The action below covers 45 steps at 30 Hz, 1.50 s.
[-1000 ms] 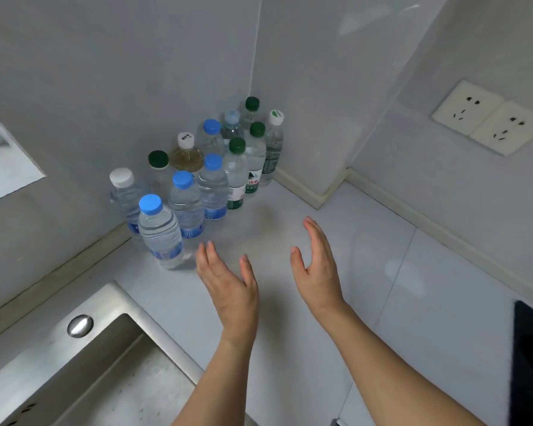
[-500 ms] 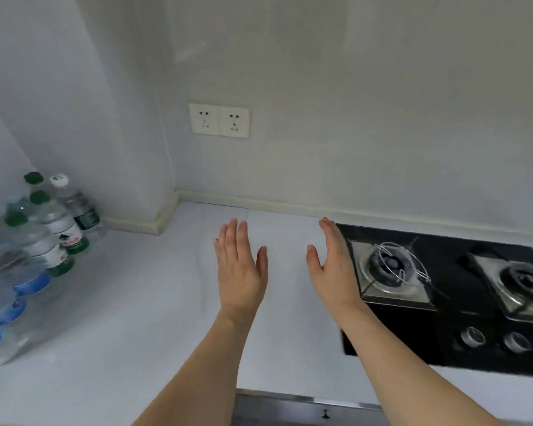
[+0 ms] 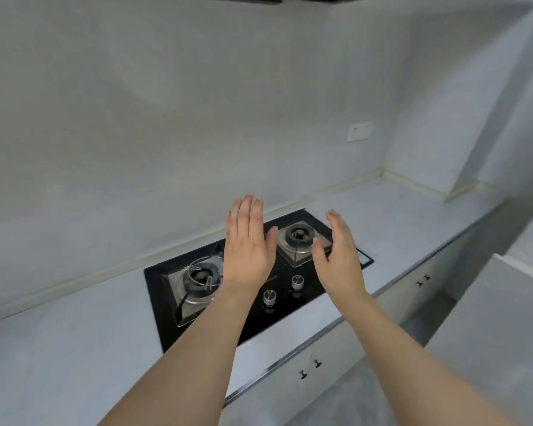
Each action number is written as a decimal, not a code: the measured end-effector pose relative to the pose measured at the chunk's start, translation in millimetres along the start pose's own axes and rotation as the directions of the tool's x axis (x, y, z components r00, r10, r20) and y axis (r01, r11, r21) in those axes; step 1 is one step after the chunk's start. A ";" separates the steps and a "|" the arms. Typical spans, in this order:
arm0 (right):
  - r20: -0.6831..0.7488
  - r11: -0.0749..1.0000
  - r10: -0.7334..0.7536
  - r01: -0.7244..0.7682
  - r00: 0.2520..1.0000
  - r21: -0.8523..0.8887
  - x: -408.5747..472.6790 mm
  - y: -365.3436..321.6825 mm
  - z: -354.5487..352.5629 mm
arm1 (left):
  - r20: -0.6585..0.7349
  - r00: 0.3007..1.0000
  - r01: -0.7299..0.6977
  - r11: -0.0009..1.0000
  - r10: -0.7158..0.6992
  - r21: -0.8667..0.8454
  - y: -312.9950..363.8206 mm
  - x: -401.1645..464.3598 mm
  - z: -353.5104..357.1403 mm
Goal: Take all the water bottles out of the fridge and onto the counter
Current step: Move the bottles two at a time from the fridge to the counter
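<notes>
- Two hands up in front of the chest, both empty: left hand (image 3: pixel 249 250) flat, fingers straight and together, palm away; right hand (image 3: pixel 339 256) edge-on, fingers extended and slightly fanned. Neither holds nor touches anything.
- No water bottles in view. No fridge clearly in view either; the pale box-like surface (image 3: pixel 502 327) at lower right could be an appliance top, cannot tell.
- Step, as judged: between carries. With nothing in either hand and the gaze over the stove, this reads as transit toward the fridge for another load, or a last check. How many bottles remain inside cannot be told from here.
- Next move calls for: facing the fridge, getting the door open if it is closed, then wrapping a hand round a bottle body. Both hands are free, so one bottle per hand looks feasible.
- Surface: pale grey-white counter (image 3: pixel 74 342), smooth, running along the wall and turning a corner at right.
- Set into it, a black glass gas hob (image 3: pixel 163 305) with a left burner (image 3: pixel 199 276), a right burner (image 3: pixel 299 236) and two knobs (image 3: pixel 269 297) at the front.
- Below the counter edge, pale cabinet doors with small dark handles (image 3: pixel 310 368).
- Room: plain grey-white walls, one wall switch plate (image 3: pixel 359 131), dark underside of a hood at the top edge, grey floor.
</notes>
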State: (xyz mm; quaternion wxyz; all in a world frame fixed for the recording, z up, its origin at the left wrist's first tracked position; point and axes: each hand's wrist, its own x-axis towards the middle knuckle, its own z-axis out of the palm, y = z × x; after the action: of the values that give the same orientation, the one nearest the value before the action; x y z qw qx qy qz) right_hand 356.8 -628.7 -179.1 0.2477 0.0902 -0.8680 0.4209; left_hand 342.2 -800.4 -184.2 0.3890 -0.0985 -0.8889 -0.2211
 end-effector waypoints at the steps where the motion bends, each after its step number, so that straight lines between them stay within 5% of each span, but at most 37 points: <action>1: -0.038 1.000 0.016 -0.016 0.999 -0.013 2.8 12.2 -20.7 | 0.015 0.999 -0.035 0.999 0.036 -0.025 21.1 8.5 12.7; 11: -0.265 0.967 0.199 -0.233 0.944 -0.106 14.2 121.1 -134.1 | 0.134 0.952 -0.246 0.949 0.275 -0.199 150.3 48.4 134.2; 30: -0.423 0.899 0.252 -0.372 0.870 -0.231 190.3 315.9 -251.6 | 0.164 0.917 -0.269 0.868 0.363 -0.417 279.4 199.1 392.3; 45: -0.745 0.773 0.262 -0.596 0.613 -0.218 168.9 449.1 -447.4 | 0.140 0.748 -0.379 0.590 0.649 -0.713 531.1 207.0 513.8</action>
State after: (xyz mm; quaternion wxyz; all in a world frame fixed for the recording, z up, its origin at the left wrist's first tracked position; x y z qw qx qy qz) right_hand 205.8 9.6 -167.7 0.4478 -0.3460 -0.7822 0.2607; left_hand 53.2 -89.6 -172.0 0.1948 -0.5251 -0.7447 -0.3629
